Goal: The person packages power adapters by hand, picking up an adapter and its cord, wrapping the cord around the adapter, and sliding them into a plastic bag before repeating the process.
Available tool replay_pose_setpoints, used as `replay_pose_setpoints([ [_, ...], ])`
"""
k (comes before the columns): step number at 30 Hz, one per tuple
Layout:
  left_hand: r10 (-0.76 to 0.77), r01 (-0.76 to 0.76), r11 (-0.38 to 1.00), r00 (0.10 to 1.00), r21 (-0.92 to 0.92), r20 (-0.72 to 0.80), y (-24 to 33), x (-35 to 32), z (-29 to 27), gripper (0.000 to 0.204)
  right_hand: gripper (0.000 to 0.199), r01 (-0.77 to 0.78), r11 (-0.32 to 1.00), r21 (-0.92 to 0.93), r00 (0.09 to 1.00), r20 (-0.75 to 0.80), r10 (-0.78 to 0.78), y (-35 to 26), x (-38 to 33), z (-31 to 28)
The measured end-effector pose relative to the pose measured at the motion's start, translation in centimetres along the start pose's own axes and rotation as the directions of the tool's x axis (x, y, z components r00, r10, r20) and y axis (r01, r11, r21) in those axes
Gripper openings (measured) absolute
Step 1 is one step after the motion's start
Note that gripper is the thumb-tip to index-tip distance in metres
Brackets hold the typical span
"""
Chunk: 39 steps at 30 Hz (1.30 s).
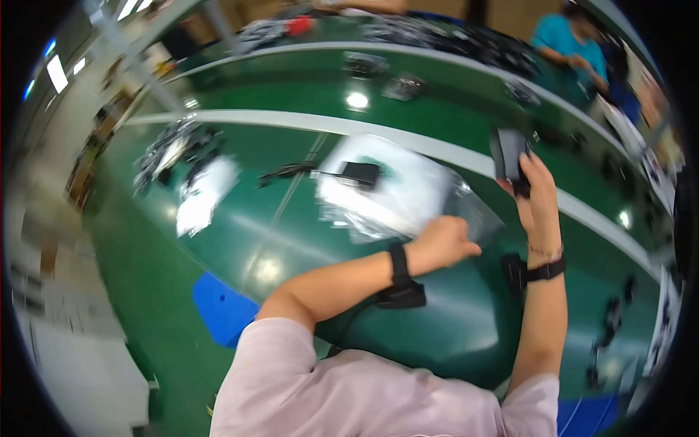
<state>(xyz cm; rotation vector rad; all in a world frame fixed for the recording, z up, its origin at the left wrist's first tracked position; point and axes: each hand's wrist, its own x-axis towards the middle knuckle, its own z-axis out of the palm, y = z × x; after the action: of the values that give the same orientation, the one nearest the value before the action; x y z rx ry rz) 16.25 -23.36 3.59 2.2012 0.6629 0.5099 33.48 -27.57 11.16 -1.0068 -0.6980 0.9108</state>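
My right hand (537, 183) is raised over the right side of the green table, its fingers wrapped round a black rectangular device (511, 156). Motion blur hides what kind of device it is. Closed with the thumb sticking out, my left hand (440, 244) is at the lower right edge of a stack of clear plastic bags (408, 171). What its fingers hold, if anything, is hidden. On the bags lies a black power adapter (360, 175), with a dark cable (287, 171) running left from it. Each of my wrists wears a black strap.
Bundled cables (175, 149) and a white plastic bag (207, 193) lie at the table's left. Past a pale rail (269, 119) runs a green belt carrying small bagged items (403, 87). Someone in a teal shirt (571, 44) works at the far right. A blue stool (222, 309) stands lower left.
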Motion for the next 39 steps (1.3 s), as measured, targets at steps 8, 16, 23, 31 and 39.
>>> replay_pose_setpoints([
  [8, -0.154, 0.163, 0.982, 0.983, -0.097, 0.099, 1.6, 0.4, 0.5, 0.039, 0.030, -0.319, 0.940, 0.119, 0.948, 0.055, 0.314, -2.3, -7.8, -0.9],
  [16, 0.037, -0.032, 0.996, 0.997, -0.085, 0.061, 2.3, -1.3, 1.4, 0.033, 0.030, -0.200, 0.862, 0.466, 0.959, -0.086, 0.269, 3.3, -9.7, -1.4],
  [23, -0.186, 0.143, 0.865, 0.982, -0.481, -0.044, 0.6, -0.7, 0.2, 0.024, 0.037, -0.089, 0.955, -0.283, 0.984, -0.175, 0.040, 4.6, -9.9, -1.8],
  [31, -0.248, 0.186, 0.712, 0.969, -0.677, 0.006, 1.9, 0.5, -2.3, 0.019, 0.045, 0.341, 0.440, -0.831, 0.935, 0.250, -0.252, 2.5, -11.4, -0.4],
  [39, 0.072, -0.118, 0.910, 0.989, -0.396, -0.130, 3.7, -0.9, -2.0, 0.012, 0.041, 0.124, 0.639, -0.759, 0.974, 0.215, 0.066, 2.9, -10.0, 0.7],
])
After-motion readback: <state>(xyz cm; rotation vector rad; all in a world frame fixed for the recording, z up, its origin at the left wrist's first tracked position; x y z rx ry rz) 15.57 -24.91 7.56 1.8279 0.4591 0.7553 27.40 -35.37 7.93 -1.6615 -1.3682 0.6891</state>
